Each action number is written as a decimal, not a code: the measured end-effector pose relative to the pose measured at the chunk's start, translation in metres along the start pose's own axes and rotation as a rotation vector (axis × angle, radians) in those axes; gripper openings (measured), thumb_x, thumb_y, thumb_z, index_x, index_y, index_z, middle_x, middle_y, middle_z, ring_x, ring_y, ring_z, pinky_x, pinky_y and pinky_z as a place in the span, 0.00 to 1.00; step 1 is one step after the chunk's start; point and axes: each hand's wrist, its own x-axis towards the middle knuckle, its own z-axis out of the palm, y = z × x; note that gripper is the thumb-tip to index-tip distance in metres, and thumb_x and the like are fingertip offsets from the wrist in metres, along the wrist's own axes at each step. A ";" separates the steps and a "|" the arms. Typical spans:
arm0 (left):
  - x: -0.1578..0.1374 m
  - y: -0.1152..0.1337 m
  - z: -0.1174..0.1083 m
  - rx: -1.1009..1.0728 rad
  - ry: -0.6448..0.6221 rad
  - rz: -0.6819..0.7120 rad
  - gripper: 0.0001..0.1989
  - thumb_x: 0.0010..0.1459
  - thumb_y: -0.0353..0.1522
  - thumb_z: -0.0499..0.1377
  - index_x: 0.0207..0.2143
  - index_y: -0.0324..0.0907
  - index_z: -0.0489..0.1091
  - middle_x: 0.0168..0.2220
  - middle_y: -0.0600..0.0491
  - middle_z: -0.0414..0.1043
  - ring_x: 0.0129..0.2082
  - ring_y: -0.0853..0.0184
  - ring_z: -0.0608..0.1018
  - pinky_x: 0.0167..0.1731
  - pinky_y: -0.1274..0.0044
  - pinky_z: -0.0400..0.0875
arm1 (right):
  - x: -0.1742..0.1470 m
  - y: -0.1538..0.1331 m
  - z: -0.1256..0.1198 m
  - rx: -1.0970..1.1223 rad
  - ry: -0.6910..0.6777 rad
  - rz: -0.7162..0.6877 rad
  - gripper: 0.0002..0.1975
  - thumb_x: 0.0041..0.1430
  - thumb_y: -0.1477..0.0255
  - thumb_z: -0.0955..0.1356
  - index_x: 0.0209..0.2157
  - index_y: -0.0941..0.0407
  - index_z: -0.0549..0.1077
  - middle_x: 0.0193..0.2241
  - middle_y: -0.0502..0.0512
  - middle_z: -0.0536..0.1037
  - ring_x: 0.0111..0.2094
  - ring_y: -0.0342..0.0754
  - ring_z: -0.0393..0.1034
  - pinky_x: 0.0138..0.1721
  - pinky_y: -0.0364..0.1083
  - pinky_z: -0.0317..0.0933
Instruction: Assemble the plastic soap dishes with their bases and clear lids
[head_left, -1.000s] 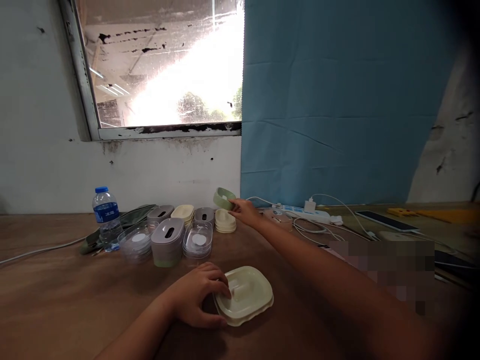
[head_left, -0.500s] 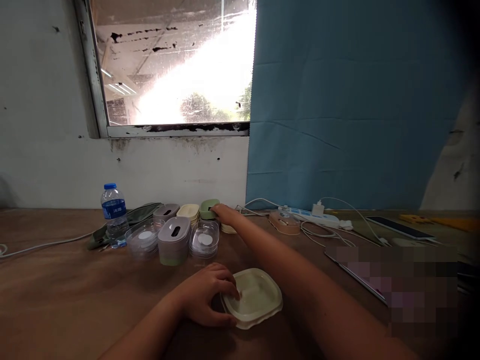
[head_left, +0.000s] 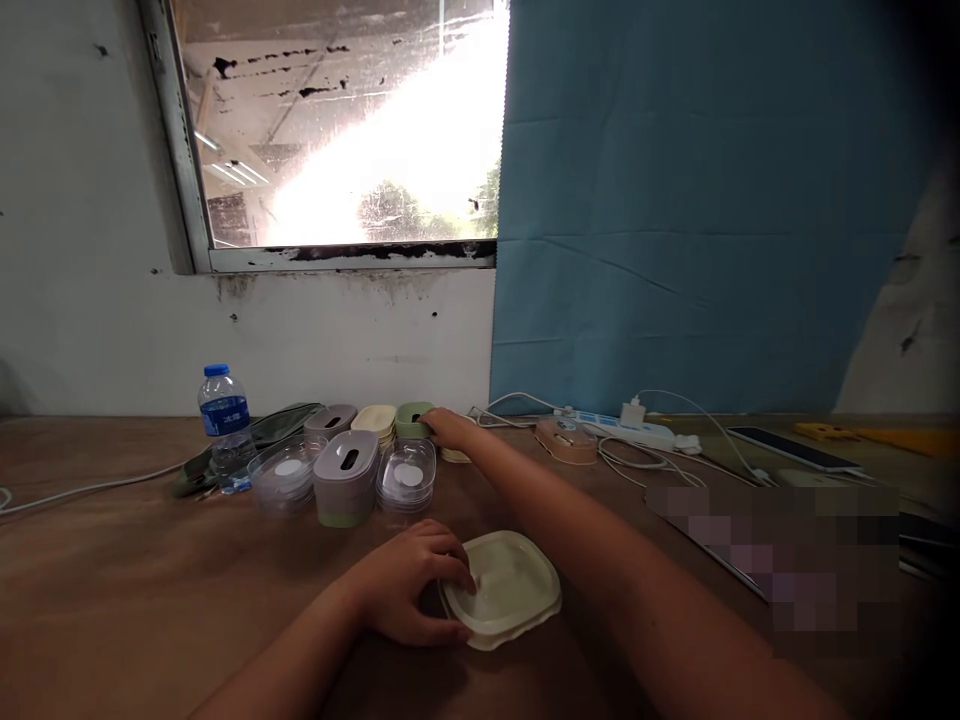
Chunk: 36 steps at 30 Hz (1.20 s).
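A pale cream plastic lid lies in front of me, with thin uneven edging along its near rim. My left hand grips its left side, fingers on top and thumb at the near edge. Stretched far forward, my right hand has its fingers closed on the right side of a green container at the back; the fingertips are partly hidden. Left of that container stand cream containers in a stack. A lilac container with a slot stands nearer, between clear plastic lids and more clear lids.
A water bottle stands at the left by a dark green pouch. An orange-brown container, a white power strip, cables and a phone lie along the right. Behind them hangs a blue cloth.
The whole view has shifted slightly. My left hand stays on the cream lid and my right hand stays at the green container, which looks tipped a little less.
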 end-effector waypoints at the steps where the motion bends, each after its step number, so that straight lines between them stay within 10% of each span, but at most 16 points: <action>1: 0.000 0.000 0.000 0.001 0.000 0.004 0.17 0.46 0.41 0.61 0.39 0.44 0.69 0.40 0.51 0.69 0.41 0.64 0.69 0.45 0.73 0.60 | 0.000 0.000 0.000 0.001 0.007 -0.004 0.14 0.60 0.69 0.63 0.46 0.59 0.65 0.45 0.56 0.68 0.41 0.48 0.67 0.40 0.52 0.64; 16: -0.001 -0.006 0.001 0.033 -0.035 0.035 0.20 0.38 0.26 0.57 0.38 0.44 0.68 0.39 0.52 0.70 0.39 0.64 0.69 0.45 0.72 0.61 | -0.073 -0.016 -0.044 0.071 0.244 0.019 0.17 0.53 0.78 0.62 0.46 0.61 0.66 0.41 0.60 0.72 0.34 0.45 0.68 0.39 0.44 0.60; 25: 0.001 0.000 0.002 0.113 -0.033 0.020 0.11 0.51 0.29 0.54 0.39 0.44 0.68 0.37 0.52 0.71 0.39 0.66 0.71 0.45 0.72 0.61 | -0.161 -0.074 -0.052 0.034 0.080 -0.135 0.07 0.50 0.74 0.63 0.28 0.55 0.73 0.25 0.53 0.75 0.26 0.45 0.67 0.27 0.41 0.56; 36: 0.010 0.004 0.009 0.184 0.049 -0.101 0.13 0.57 0.33 0.52 0.46 0.45 0.63 0.40 0.52 0.71 0.41 0.65 0.70 0.46 0.71 0.58 | -0.226 -0.097 -0.052 0.245 0.069 0.065 0.13 0.53 0.62 0.64 0.41 0.49 0.71 0.36 0.54 0.74 0.35 0.49 0.69 0.37 0.47 0.59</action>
